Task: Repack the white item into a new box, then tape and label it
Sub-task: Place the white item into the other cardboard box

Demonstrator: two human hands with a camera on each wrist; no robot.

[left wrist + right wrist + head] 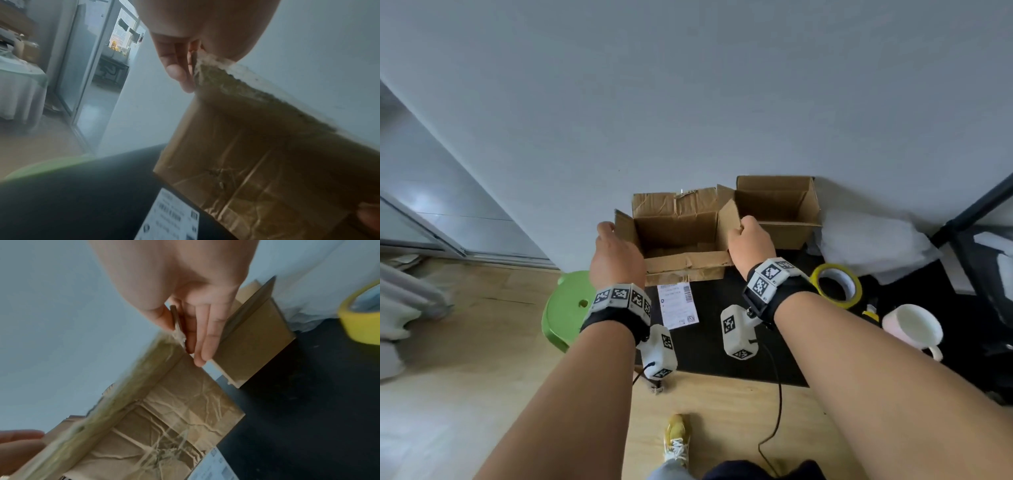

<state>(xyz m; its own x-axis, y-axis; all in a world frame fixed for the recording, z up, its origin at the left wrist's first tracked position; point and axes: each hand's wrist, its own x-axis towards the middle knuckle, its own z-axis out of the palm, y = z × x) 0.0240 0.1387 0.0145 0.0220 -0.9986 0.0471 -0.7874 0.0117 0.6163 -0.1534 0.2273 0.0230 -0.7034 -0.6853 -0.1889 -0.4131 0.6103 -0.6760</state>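
Note:
A crumpled, open cardboard box (678, 236) stands on the black mat against the wall. My left hand (608, 236) pinches its left flap (207, 71) between thumb and fingers. My right hand (747, 229) pinches the right flap (176, 321) the same way. A cleaner open box (777, 209) stands just right of it, touching it. The white soft item (873, 245) lies on the mat to the right of that box. A yellow tape roll (837, 286) sits in front of the item. A printed label (678, 305) lies flat in front of the crumpled box.
The black mat (709, 342) lies on a wooden floor. A green stool (565, 305) stands at its left edge. A white mug (914, 329) and a black frame (969, 240) are at the right. A glass door is at the far left.

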